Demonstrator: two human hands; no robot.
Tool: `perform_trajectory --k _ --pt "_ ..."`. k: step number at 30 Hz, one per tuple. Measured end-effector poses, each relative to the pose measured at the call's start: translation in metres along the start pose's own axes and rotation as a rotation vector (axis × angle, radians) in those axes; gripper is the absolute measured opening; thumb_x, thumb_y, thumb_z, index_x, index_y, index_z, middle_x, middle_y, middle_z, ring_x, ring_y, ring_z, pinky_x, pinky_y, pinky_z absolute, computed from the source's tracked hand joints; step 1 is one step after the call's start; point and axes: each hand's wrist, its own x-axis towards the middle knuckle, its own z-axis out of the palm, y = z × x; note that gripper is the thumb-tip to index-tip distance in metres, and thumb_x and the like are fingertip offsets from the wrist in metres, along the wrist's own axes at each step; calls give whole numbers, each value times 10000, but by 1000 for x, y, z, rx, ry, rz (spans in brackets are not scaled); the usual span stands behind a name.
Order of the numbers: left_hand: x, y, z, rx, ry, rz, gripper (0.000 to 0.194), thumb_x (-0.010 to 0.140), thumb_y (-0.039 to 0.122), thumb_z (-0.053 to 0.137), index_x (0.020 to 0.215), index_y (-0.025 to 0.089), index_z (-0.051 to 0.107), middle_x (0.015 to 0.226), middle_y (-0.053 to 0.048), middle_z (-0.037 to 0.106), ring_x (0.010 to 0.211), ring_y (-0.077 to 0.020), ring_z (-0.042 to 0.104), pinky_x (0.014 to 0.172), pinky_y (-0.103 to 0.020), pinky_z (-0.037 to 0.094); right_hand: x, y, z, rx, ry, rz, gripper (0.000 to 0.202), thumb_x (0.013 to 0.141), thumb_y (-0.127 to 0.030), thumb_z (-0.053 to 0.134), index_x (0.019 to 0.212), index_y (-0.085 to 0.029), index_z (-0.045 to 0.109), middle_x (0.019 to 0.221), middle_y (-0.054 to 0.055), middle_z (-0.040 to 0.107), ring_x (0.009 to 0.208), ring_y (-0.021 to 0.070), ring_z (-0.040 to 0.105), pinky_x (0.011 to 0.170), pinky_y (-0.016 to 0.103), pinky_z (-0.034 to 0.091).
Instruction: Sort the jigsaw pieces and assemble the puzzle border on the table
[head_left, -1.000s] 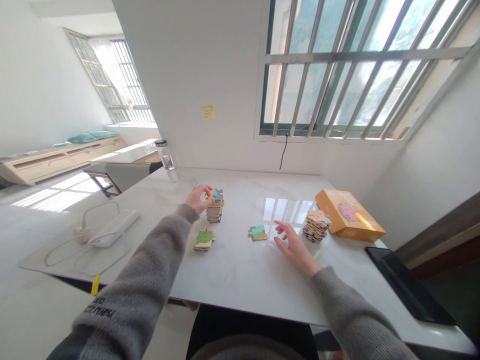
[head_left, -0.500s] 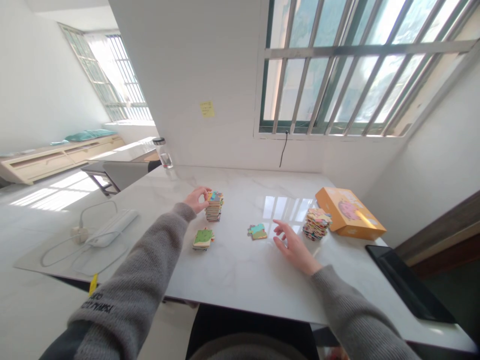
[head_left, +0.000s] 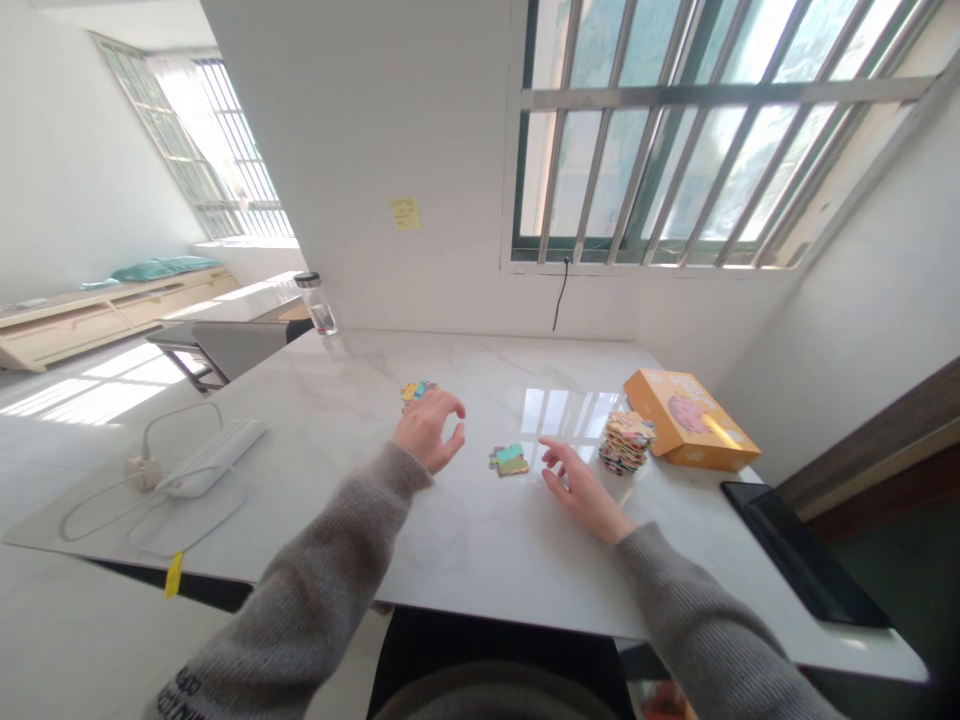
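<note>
My left hand (head_left: 429,430) is in front of the left stack of jigsaw puzzle pieces (head_left: 415,392), whose colourful top shows past my knuckles. Its thumb and index finger are apart, with nothing seen between them. The small green-topped pile is hidden behind my left hand and sleeve. Between my two hands, a few puzzle pieces (head_left: 510,460) in turquoise and green lie flat on the table. My right hand (head_left: 585,490) hovers or rests just right of them, fingers loosely spread and holding nothing. Beyond it stands another stack of puzzle pieces (head_left: 627,443).
An orange box (head_left: 691,420) sits behind the right stack, with a black flat device (head_left: 806,555) along the table's right side. A white power strip (head_left: 214,460) with cables lies left. A clear bottle (head_left: 318,305) stands at the back left corner of the white table (head_left: 465,560).
My left hand has left the side of the left stack and moved right and toward me, now covering most of it. My right hand stays beside the flat pieces. The view has shifted slightly.
</note>
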Motion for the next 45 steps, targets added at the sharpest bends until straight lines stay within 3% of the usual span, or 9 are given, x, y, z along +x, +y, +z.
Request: perform_trajectory --k 4,9,15,18,26,32,36,42,45 --pt "-20 30 42 -65 -212 -12 146 834 231 573 980 222 584 1005 -56 658 988 -250 594 896 -401 480 1 4 1 10 -11 -16 406 930 -188 456 1334 -229 466 1042 86 592 928 203 601 780 353 536" --pt "-33 34 90 -95 -326 -119 333 793 249 646 1118 218 582 1210 -87 621 1154 -281 549 962 -428 471 1 5 1 11 -20 -24 389 926 -172 465 1309 -234 496 1023 74 590 918 195 604 799 350 537" --pt "-35 31 109 -116 -302 -152 255 821 248 620 1074 230 591 1217 -71 631 1177 -280 537 992 -476 427 1 7 5 7 -48 -40 393 933 -159 458 1313 -248 496 1030 65 585 951 197 599 861 380 531" --pt "-36 29 110 -168 -262 -140 231 772 234 659 993 225 593 1134 -69 652 1105 -284 557 949 -466 439 1 4 5 -8 -40 -32 382 932 -162 461 1301 -245 508 1041 70 580 962 203 595 880 399 531" --pt "-42 32 106 -472 -34 145 311 640 123 668 893 228 519 1078 -61 651 1076 -261 564 962 -424 453 1 -10 1 15 -84 -137 417 891 -280 644 1292 -262 532 1239 102 579 1159 254 549 892 402 545" --pt "-43 33 106 -550 -63 194 384 629 117 655 970 232 520 1119 -73 617 1115 -271 541 993 -448 451 1 -10 0 13 -41 -149 424 860 -323 708 1253 -253 565 1124 87 642 1052 251 598 908 433 530" --pt "-43 35 102 -552 -31 151 411 596 86 633 954 236 494 1105 -67 611 1079 -264 535 968 -441 465 0 -14 -1 60 -21 -138 470 873 -344 676 1308 -256 523 1195 103 611 1051 242 595 829 390 554" --pt "-36 44 64 -268 -5 42 403 592 81 620 944 238 503 1174 -77 611 1103 -286 507 987 -456 426 0 -13 -5 66 69 -85 423 963 -297 495 1380 -247 442 1176 116 552 1065 238 572 847 400 543" --pt "-24 31 37 -163 -15 13 368 619 103 612 943 244 511 1206 -71 610 1148 -290 495 1032 -453 394 0 -12 -4 48 43 -64 418 968 -288 480 1382 -252 433 1162 111 553 1056 236 570 852 401 539"
